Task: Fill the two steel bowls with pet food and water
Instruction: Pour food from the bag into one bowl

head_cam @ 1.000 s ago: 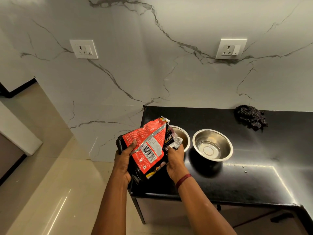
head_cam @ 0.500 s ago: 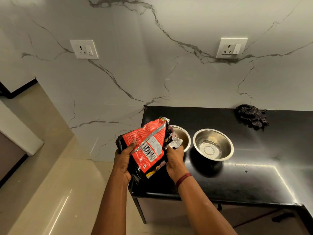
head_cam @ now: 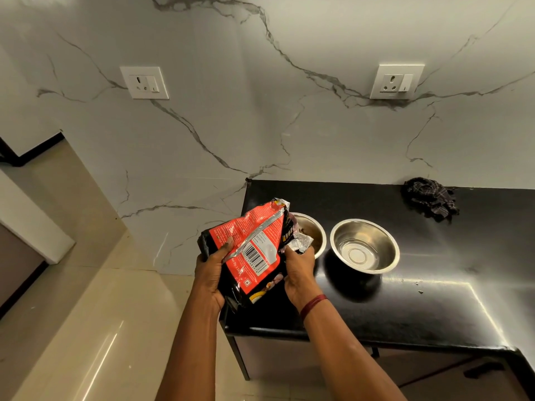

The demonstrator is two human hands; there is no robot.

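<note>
A red and black pet food packet (head_cam: 251,250) is tilted with its torn silver mouth over the left steel bowl (head_cam: 314,233), where some brown food shows. My left hand (head_cam: 212,272) grips the packet's lower left side. My right hand (head_cam: 298,270) pinches its crumpled open end next to the bowl's rim. The right steel bowl (head_cam: 364,246) stands beside the left one on the black counter (head_cam: 405,308), shiny inside; whether it holds water is unclear.
A dark checked cloth (head_cam: 430,199) lies crumpled at the counter's back by the marble wall. Two wall sockets (head_cam: 144,82) (head_cam: 396,81) sit above. The counter's left edge drops to a beige tiled floor (head_cam: 86,328).
The packet and both hands keep nearly the same pose over the left bowl; only a slight shift of the view.
</note>
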